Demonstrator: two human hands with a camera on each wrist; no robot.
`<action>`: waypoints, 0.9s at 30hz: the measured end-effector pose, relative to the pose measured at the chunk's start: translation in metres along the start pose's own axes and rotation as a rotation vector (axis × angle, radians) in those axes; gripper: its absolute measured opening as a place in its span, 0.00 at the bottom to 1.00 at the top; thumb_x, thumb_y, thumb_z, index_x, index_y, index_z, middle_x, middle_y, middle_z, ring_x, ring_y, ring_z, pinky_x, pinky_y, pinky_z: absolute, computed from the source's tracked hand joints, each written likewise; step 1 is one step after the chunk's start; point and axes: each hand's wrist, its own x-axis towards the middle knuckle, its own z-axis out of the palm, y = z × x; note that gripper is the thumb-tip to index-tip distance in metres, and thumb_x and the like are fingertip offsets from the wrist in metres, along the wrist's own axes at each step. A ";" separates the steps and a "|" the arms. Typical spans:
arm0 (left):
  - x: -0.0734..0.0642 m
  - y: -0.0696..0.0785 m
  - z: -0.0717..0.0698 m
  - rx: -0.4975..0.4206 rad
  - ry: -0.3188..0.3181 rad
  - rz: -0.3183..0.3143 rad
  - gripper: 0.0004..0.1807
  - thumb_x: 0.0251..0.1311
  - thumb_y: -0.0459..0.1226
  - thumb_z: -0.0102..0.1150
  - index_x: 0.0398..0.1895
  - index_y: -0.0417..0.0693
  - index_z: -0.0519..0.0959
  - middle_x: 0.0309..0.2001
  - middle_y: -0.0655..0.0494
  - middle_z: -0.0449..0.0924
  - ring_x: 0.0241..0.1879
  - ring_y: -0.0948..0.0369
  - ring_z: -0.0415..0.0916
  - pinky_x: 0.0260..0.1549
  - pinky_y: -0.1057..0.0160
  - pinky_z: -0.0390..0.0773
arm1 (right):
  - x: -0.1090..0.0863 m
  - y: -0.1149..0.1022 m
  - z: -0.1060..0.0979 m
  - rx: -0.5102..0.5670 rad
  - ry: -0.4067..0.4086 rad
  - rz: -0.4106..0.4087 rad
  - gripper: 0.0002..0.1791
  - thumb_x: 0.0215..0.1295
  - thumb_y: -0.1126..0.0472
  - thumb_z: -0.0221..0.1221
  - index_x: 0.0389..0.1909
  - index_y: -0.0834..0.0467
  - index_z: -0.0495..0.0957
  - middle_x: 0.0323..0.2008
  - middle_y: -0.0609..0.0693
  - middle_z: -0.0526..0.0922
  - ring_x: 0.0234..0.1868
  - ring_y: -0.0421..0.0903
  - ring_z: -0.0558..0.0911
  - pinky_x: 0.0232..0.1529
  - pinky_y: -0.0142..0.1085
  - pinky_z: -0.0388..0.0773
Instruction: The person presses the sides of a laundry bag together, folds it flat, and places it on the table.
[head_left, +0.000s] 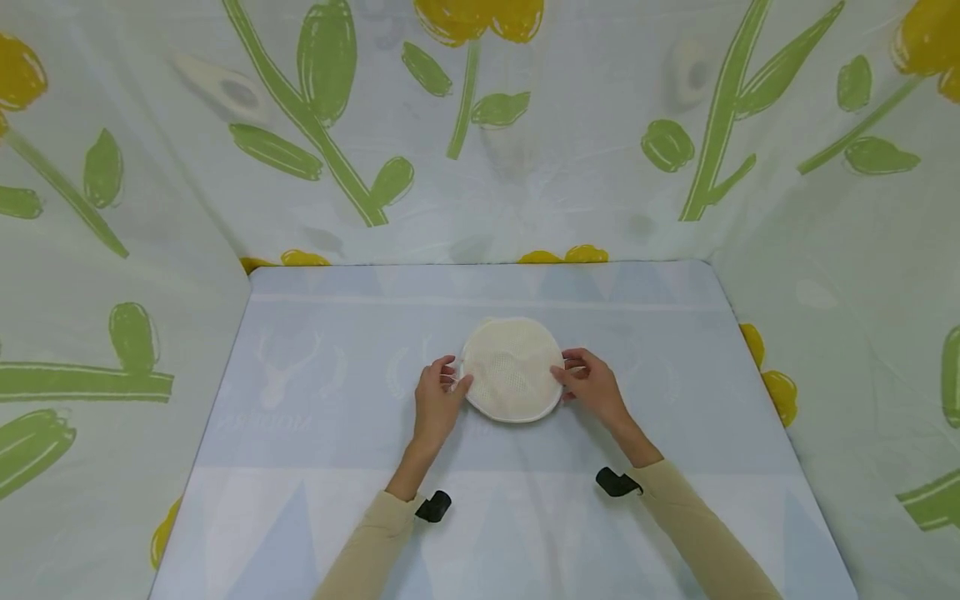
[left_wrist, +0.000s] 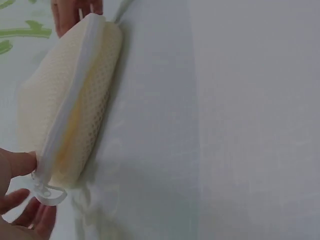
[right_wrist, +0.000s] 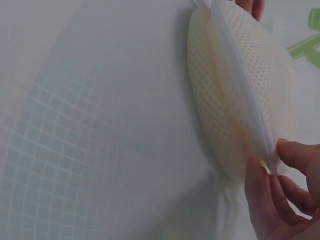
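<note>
A round cream mesh laundry bag [head_left: 513, 371] sits on the table between both hands, with a white zip band [left_wrist: 75, 102] around its side. It looks puffed out, and a yellowish tone shows through the mesh below the band. My left hand [head_left: 438, 400] holds the bag's left edge, thumb on the band beside a white zip pull [left_wrist: 50, 195], the other fingers curled below. On the opposite edge, my right hand [head_left: 594, 387] pinches the rim between thumb and forefinger. In the right wrist view, the mesh underside [right_wrist: 212, 107] bulges out beneath the band.
A pale blue and white patterned cloth covers the table [head_left: 300, 442]. Fabric walls [head_left: 570, 192] printed with green stems and yellow flowers enclose its back and sides. Black wrist-worn devices [head_left: 617, 482] stick out by the sleeves, close over the tabletop.
</note>
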 end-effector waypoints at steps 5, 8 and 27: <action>-0.004 0.001 0.003 0.227 0.021 0.392 0.21 0.61 0.23 0.67 0.58 0.37 0.79 0.52 0.42 0.74 0.52 0.46 0.72 0.50 0.50 0.79 | -0.001 0.000 0.005 -0.171 0.089 -0.246 0.22 0.68 0.63 0.68 0.59 0.64 0.77 0.54 0.60 0.80 0.50 0.56 0.81 0.49 0.44 0.83; -0.003 0.004 0.004 0.312 -0.042 0.568 0.23 0.60 0.16 0.60 0.58 0.38 0.80 0.55 0.42 0.75 0.53 0.46 0.72 0.49 0.53 0.80 | 0.000 0.002 0.008 -0.240 0.104 -0.404 0.20 0.67 0.67 0.67 0.58 0.64 0.78 0.54 0.59 0.79 0.54 0.56 0.79 0.57 0.47 0.78; -0.003 -0.005 0.008 0.473 -0.225 0.685 0.22 0.66 0.37 0.66 0.62 0.39 0.79 0.60 0.39 0.75 0.57 0.44 0.72 0.55 0.49 0.78 | 0.001 0.008 0.015 -0.486 -0.132 -0.750 0.27 0.66 0.67 0.67 0.66 0.63 0.76 0.67 0.62 0.73 0.68 0.60 0.70 0.64 0.55 0.71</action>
